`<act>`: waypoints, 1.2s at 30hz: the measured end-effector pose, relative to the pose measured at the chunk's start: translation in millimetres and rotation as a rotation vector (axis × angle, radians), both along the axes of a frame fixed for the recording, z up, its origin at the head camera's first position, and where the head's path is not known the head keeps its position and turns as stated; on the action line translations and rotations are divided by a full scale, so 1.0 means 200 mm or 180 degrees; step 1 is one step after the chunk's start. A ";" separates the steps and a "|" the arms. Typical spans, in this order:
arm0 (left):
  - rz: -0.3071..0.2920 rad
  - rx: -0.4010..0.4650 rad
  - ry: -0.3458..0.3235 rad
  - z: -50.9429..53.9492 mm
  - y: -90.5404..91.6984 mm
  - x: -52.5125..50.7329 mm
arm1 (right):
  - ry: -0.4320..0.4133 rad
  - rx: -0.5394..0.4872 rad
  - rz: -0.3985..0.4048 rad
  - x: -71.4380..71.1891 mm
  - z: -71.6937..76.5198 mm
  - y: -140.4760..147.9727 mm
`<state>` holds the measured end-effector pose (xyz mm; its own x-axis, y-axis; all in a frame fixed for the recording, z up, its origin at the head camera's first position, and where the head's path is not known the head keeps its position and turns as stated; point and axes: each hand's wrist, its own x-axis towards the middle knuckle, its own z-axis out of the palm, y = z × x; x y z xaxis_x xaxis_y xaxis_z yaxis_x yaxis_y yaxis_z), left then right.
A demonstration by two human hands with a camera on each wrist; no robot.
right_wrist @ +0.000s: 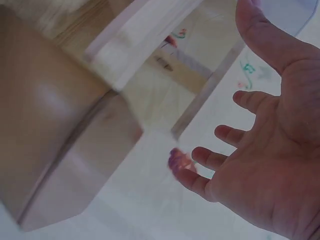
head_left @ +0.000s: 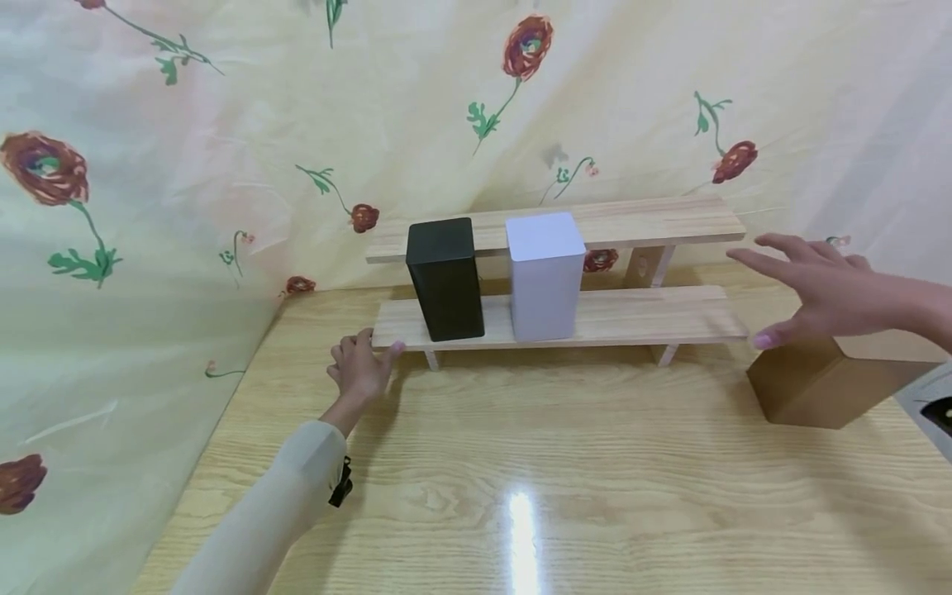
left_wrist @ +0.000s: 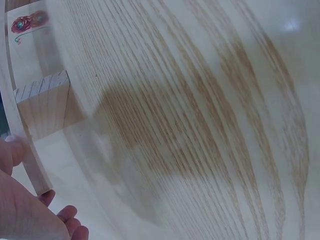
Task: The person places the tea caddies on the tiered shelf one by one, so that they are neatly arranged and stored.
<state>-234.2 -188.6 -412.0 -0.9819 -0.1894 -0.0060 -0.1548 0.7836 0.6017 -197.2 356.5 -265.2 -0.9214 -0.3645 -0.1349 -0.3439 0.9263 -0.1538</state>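
A two-tier wooden shelf (head_left: 647, 318) stands on the table, with a black box (head_left: 448, 285) and a white box (head_left: 546, 281) upright on its lower board. At that board's left end, my left hand (head_left: 360, 368) grips the corner; in the left wrist view the thumb of the left hand (left_wrist: 30, 210) lies against the board (left_wrist: 31, 162), some fingers partly hidden behind it. My right hand (head_left: 840, 285) hovers empty beyond the shelf's right end, fingers spread. The right wrist view shows the palm of the right hand (right_wrist: 270, 150), touching nothing.
A brown box (head_left: 811, 384) sits on the wood-grain table (head_left: 446, 463) right of the shelf, below my right hand. Behind and to the left hangs a flowered cloth (head_left: 245, 149). A black-and-white item shows partly at the right edge.
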 end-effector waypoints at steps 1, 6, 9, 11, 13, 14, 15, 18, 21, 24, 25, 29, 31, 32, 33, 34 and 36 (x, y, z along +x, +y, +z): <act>-0.0002 -0.0007 0.0001 0.00 0.00 0.00 | -0.0021 0.0037 -0.0028 0.01 -0.01 0.02; -0.0002 0.0000 -0.0023 0.01 -0.01 0.01 | -0.0054 0.0067 -0.0031 0.04 -0.07 0.14; -0.0003 0.0001 -0.0036 0.01 -0.01 0.01 | 0.0020 -0.0188 0.0169 0.05 -0.12 0.21; -0.0009 0.0002 -0.0033 0.01 -0.01 0.01 | 0.0094 -0.0349 0.0329 0.06 -0.15 0.26; -0.0014 0.0000 -0.0021 0.00 0.00 0.01 | 0.0172 -0.0383 0.0404 0.06 -0.18 0.29; -0.0017 0.0009 -0.0011 0.01 0.00 0.01 | 0.0194 -0.0368 0.0432 0.06 -0.19 0.30; -0.0021 0.0009 0.0000 0.00 0.00 0.01 | 0.0211 -0.0348 0.0446 0.06 -0.19 0.31; -0.0019 0.0011 0.0019 0.00 0.00 0.00 | 0.0215 -0.0278 0.0445 0.07 -0.21 0.34; -0.0019 -0.0011 0.0021 0.00 0.00 0.00 | 0.0118 -0.0297 0.0386 0.07 -0.23 0.36; -0.0019 -0.0019 0.0019 0.00 0.00 -0.01 | 0.0012 -0.0353 0.0285 0.07 -0.25 0.39; -0.0019 -0.0022 0.0020 0.00 0.00 -0.01 | -0.0014 -0.0384 0.0252 0.07 -0.26 0.40; 0.0000 -0.0015 0.0030 0.00 0.00 -0.01 | 0.0027 -0.0389 0.0262 0.06 -0.27 0.42; 0.0008 -0.0015 0.0033 0.00 0.00 -0.01 | 0.0051 -0.0370 0.0274 0.06 -0.27 0.42; 0.0008 -0.0014 0.0035 0.00 0.00 -0.01 | 0.0068 -0.0355 0.0276 0.06 -0.27 0.42; 0.0008 -0.0012 0.0036 0.00 0.00 -0.01 | 0.0076 -0.0343 0.0271 0.06 -0.26 0.42; 0.0002 -0.0007 0.0035 0.00 0.00 -0.01 | 0.0077 -0.0319 0.0271 0.06 -0.26 0.41; -0.0019 -0.0007 0.0036 0.00 0.00 0.00 | 0.0075 -0.0279 0.0234 0.06 -0.26 0.41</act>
